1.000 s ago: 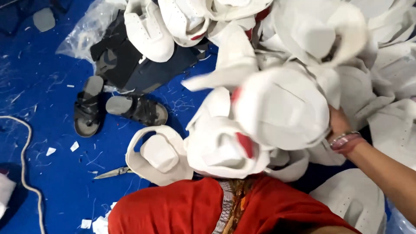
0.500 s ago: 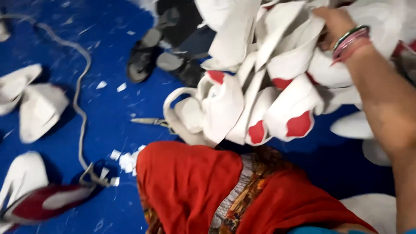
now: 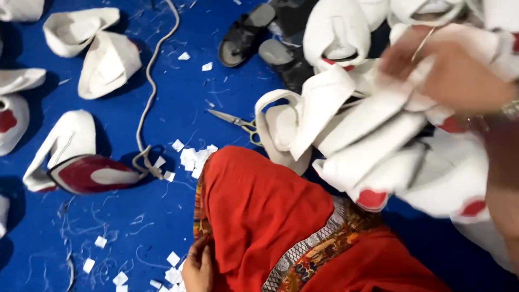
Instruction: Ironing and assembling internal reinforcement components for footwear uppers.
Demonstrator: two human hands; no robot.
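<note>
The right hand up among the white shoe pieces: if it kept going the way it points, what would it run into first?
The right hand is blurred but points left. First in line, probably, is the white shoe upper beside it, then the black sandals; depth is unclear.

The right hand (image 3: 454,70) is up at the right, on top of a big pile of shoe tops (image 3: 373,135). The scissors (image 3: 238,123) lie on the floor mat (image 3: 108,227) just left of that pile. Two sandals (image 3: 265,40) sit behind the scissors. A cord (image 3: 151,81) runs down the mat (it ends beside a shoe top (image 3: 81,162) lying at the left). The left hand (image 3: 197,267) rests low down, by the person's knee (image 3: 259,216).
</note>
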